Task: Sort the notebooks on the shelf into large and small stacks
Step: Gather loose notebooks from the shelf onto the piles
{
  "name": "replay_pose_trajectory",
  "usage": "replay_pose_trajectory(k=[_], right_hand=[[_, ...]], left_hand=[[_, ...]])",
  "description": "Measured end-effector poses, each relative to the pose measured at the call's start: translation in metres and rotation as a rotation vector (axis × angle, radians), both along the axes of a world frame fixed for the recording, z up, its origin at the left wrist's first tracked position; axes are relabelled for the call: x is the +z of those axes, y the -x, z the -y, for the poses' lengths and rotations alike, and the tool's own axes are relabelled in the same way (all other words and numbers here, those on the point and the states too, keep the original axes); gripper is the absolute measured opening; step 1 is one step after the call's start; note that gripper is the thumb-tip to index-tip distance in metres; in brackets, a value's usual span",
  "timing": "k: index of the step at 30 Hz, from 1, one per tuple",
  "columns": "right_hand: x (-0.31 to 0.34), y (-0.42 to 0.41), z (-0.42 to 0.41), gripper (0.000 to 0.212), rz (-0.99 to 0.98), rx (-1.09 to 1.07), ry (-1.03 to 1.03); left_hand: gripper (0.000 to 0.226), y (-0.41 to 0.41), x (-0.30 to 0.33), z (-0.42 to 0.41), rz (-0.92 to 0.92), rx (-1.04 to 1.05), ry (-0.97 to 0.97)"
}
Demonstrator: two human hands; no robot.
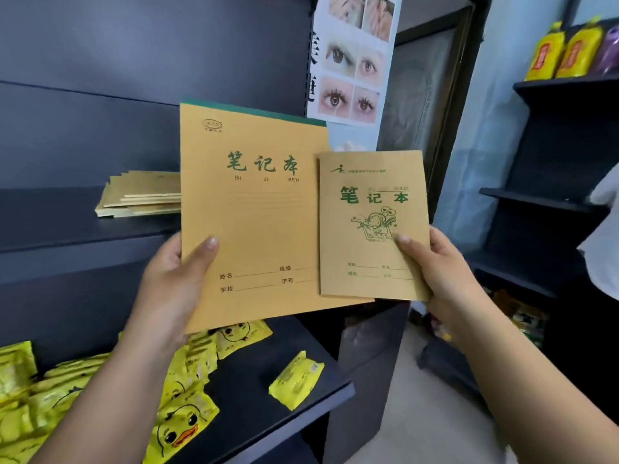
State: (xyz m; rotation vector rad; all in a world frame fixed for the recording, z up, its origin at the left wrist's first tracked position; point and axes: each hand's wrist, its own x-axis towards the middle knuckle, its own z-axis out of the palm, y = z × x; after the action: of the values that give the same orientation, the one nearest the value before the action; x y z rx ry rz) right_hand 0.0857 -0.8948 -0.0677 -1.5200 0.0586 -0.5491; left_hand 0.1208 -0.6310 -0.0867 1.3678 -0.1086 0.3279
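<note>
My left hand point(174, 279) grips a large tan notebook point(254, 222) with green characters and a green top strip, thumb on its front cover, held upright in front of the shelf. My right hand point(445, 272) pinches a small tan notebook point(371, 226) with a green cartoon drawing, thumb on the cover. The small one overlaps the large one's right edge. Behind the large notebook, on the dark middle shelf point(50, 226), lies an untidy pile of more tan notebooks point(140, 195), partly hidden.
The lower shelf point(268, 410) holds several yellow duck-print packets point(181, 413) at the left and one loose yellow packet point(296, 380). A poster point(355, 58) hangs on the shelf's end post. A second dark shelf unit point(549, 195) with yellow bags point(556, 51) stands at the right.
</note>
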Motion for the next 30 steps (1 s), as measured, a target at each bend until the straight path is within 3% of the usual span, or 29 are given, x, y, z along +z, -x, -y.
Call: replay_pose_trajectory(k=[6,12,16,20,25,30], right_hand=[[0.036,-0.09,0.019,0.011,0.055,0.118,0.005],[0.056,-0.175,0.017,0.012,0.097,0.261,0.057],[0.066,-0.23,0.009,0.011,0.079,0.336,0.099],[0.077,-0.276,-0.002,0.013,0.067,0.359,0.141],[0.078,-0.317,-0.019,0.016,0.101,0.328,0.23],[0.07,-0.338,-0.02,0.02,0.136,0.29,0.289]], left_hand=[[0.003,-0.053,0.044,0.021,0.071,0.151,-0.071],[0.022,-0.1,0.067,0.011,0.079,0.356,-0.195],[0.021,-0.133,0.081,-0.004,0.073,0.518,-0.333],[0.033,-0.166,0.095,-0.018,0.012,0.622,-0.429],[0.038,-0.201,0.092,-0.043,-0.127,0.85,-0.822],[0.039,-0.217,0.083,-0.06,-0.371,0.839,-1.035]])
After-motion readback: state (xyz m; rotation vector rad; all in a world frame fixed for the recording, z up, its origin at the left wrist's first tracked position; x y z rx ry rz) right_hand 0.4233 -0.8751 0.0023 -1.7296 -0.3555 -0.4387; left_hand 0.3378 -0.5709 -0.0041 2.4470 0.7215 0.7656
